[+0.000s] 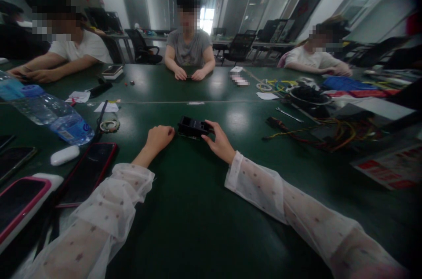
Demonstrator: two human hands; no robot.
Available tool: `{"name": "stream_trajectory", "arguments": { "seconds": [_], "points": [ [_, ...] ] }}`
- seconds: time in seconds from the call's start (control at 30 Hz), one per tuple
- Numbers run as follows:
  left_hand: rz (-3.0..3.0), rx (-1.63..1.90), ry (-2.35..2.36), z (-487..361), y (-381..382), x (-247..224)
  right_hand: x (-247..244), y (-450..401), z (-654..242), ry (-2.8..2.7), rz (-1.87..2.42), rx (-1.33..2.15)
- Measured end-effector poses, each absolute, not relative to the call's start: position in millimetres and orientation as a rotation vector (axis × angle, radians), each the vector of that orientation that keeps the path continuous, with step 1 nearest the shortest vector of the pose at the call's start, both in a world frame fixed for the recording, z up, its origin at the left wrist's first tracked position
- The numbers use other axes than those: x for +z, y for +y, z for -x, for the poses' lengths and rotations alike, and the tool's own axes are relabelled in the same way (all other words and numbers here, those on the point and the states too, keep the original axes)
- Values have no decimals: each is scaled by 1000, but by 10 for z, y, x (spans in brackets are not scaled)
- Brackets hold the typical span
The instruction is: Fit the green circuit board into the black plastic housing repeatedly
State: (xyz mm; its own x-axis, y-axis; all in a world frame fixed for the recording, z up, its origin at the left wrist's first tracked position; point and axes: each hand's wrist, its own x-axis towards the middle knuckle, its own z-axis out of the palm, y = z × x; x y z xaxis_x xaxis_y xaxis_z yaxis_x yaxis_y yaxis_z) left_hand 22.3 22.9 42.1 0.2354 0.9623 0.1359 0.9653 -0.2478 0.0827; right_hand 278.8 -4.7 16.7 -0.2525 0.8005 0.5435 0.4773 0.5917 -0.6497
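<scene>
A small black device [193, 127] with a boxy, open frame lies on the dark green table [184, 208] in the middle of the head view. My right hand [220, 141] grips its right end between the thumb and fingers. Just left of the device, my left hand [160, 137] rests on the table with its fingers curled in, and a small gap separates it from the device. Whatever the curled left fingers hold, if anything, is hidden.
Left lie a water bottle [59, 116], a white case [65, 155], a red-edged phone [89, 173] and a coiled bracelet [110, 126]. Right are a wrench [289, 115], bundled wires [306, 133] and a blue item [346, 83]. A person [189, 45] sits opposite, with others either side.
</scene>
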Motion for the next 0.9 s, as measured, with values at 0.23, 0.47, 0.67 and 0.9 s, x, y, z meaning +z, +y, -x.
{"name": "stream_trajectory", "arguments": {
  "seconds": [0.23,0.47,0.67,0.9],
  "points": [
    [2469,-241,-1923,-222,225,428,192,-51,-2786,-1861,1042,376],
    [2492,-276,-1915,-215,218,434,148,-18,-2804,-1842,1075,410],
    [2481,-259,-1938,-227,206,444,117,4,-2825,-1908,1060,458],
    [2464,-264,-1910,-223,211,429,141,2,-2808,-1933,1121,562]
  ]
}}
